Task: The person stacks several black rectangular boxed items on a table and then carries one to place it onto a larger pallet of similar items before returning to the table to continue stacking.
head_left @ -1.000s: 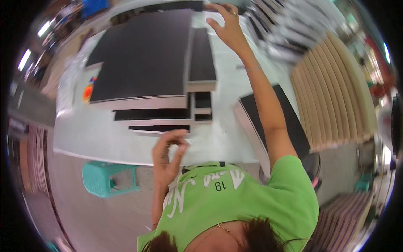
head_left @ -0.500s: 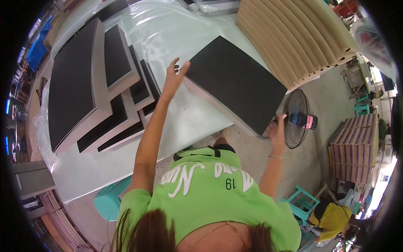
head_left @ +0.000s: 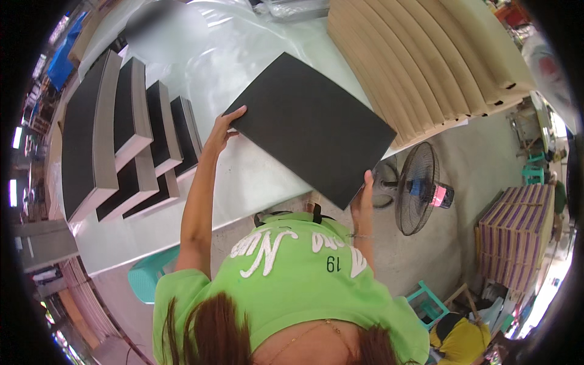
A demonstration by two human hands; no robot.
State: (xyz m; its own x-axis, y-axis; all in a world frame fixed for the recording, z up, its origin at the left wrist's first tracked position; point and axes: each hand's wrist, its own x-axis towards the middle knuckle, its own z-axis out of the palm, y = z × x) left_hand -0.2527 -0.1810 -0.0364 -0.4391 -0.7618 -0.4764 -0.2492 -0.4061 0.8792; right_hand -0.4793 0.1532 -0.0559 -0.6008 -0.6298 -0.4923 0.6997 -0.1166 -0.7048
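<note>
A large black-topped rectangular block (head_left: pixel 313 128) is held between my two hands over the front of the pale table (head_left: pixel 243 182). My left hand (head_left: pixel 224 129) grips its left corner, with the thumb along the top edge and the fingers partly beneath. At the near right side, my right hand (head_left: pixel 363 198) is closed on the block's edge, thumb up, the other fingers largely hidden. To the left, several similar black pieces (head_left: pixel 88 137) with pale grey sides lean or lie in overlapping rows.
Tall brown cardboard sheets (head_left: pixel 420 61) stand in a row at the far right of the table. A floor fan (head_left: pixel 417 188) is beside the table's right edge. Further right sits a striped stack (head_left: pixel 514 234). A green stool (head_left: pixel 149 277) is at lower left; a person in yellow (head_left: pixel 459 340) is at lower right.
The block has shifted left and turned its black top more squarely to my view, hiding its pale side. Both hands have moved left with it, the left hand now closed on the corner.
</note>
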